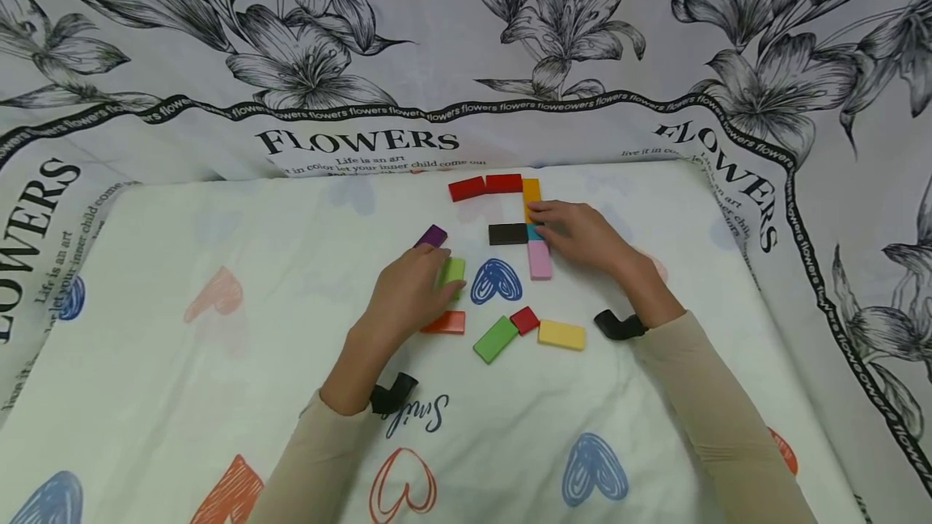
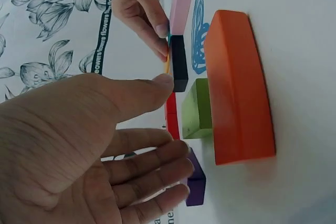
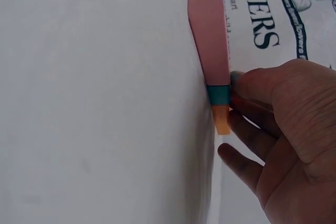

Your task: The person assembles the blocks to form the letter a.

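Observation:
My right hand point(image 1: 582, 237) touches the row of blocks at the back right, thumb at the teal block point(image 3: 219, 95) and fingers by the orange block point(image 1: 531, 189). The pink block point(image 1: 540, 260) lines up at the teal one's near end, and a black block point(image 1: 506, 234) lies to the left. Loosely spread, my left hand point(image 1: 411, 289) hovers beside the light green block point(image 1: 454, 272), which it partly covers in the head view. Nothing shows in its grasp in the left wrist view. A purple block point(image 1: 433, 236) lies just beyond it, an orange-red block point(image 2: 239, 87) on the near side.
Two red blocks point(image 1: 503, 183) lie end to end at the back. Nearer sit a green block point(image 1: 496, 340), a small red block point(image 1: 524, 320) and a yellow block point(image 1: 561, 335) in a bent row. A white cloth point(image 1: 146, 362) with printed hearts covers the table.

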A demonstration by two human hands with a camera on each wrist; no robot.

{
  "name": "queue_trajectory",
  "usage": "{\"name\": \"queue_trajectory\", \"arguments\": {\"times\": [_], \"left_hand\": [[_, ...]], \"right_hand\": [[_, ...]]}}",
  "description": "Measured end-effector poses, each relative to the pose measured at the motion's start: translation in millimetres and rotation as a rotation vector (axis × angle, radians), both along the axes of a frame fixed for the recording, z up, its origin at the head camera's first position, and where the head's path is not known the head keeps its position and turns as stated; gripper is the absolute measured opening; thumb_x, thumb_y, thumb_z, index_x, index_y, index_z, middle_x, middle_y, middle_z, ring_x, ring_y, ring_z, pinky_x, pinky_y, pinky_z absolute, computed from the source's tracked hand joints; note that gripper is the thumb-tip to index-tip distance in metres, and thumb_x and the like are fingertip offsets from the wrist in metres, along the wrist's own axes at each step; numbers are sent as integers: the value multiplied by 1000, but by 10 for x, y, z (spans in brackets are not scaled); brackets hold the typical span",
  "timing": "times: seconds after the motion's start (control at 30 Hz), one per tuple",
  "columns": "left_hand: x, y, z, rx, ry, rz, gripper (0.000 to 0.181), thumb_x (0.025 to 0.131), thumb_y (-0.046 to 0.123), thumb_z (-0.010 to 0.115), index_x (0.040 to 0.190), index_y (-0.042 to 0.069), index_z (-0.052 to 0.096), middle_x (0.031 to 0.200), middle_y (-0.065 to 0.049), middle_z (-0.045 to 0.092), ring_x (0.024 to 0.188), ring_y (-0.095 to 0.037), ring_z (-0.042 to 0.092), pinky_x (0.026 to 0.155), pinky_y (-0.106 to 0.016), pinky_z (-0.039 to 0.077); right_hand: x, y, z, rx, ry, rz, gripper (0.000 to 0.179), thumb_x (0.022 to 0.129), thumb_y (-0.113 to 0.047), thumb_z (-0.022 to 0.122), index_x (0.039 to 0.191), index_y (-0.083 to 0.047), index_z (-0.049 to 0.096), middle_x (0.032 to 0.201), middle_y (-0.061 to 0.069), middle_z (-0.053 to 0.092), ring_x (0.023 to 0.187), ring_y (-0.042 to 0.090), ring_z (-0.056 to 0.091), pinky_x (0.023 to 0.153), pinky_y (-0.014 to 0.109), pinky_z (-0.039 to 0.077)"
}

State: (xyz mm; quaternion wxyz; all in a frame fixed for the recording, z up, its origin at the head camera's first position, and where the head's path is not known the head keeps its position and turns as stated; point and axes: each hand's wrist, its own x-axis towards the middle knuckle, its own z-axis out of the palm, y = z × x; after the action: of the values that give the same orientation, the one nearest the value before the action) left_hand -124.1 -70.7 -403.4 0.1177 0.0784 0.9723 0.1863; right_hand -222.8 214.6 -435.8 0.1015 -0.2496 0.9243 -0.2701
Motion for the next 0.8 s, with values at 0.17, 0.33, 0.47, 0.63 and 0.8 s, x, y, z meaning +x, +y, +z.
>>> {"name": "queue_trajectory", "arguments": {"times": [0.17, 0.33, 0.47, 0.63, 0.8], "left_hand": [[8, 22, 8, -39, 19, 10, 48, 94, 39, 78, 126, 3, 73, 103, -12, 74, 96, -26, 67, 84, -40, 62], [34, 31, 21, -63, 5, 38, 42, 94, 40, 80, 112, 3, 76, 76, -7, 61, 75, -21, 58, 64, -31, 45], [66, 46, -2, -62, -7, 50, 44, 92, 43, 80, 110, 3, 73, 76, -7, 57, 73, -20, 56, 61, -30, 39], [80, 56, -17, -85, -14, 54, 46, 91, 44, 82, 111, 3, 71, 79, -7, 58, 74, -20, 56, 61, -29, 38], [64, 63, -11, -90, -27, 51, 45, 92, 42, 82, 112, 3, 71, 79, -7, 59, 74, -20, 57, 60, -28, 40]], "right_hand": [[-14, -2, 9, 11, -3, -8, 40, 106, -14, 64, 145, -6, 63, 158, 8, 58, 153, 34, 48, 127, 55, 38], [-12, -18, 13, 3, -27, -1, 41, 107, -14, 62, 147, -6, 61, 159, 9, 57, 154, 35, 46, 128, 56, 36], [0, -23, 19, -1, -35, -4, 40, 107, -14, 62, 146, -6, 62, 159, 9, 57, 155, 35, 45, 128, 56, 36], [-1, -37, 14, 10, -24, 1, 40, 107, -15, 62, 146, -6, 62, 159, 9, 57, 154, 34, 46, 128, 55, 37], [2, -40, 26, 16, -27, -16, 41, 106, -16, 63, 146, -7, 62, 159, 7, 57, 154, 33, 46, 128, 54, 37]]}}
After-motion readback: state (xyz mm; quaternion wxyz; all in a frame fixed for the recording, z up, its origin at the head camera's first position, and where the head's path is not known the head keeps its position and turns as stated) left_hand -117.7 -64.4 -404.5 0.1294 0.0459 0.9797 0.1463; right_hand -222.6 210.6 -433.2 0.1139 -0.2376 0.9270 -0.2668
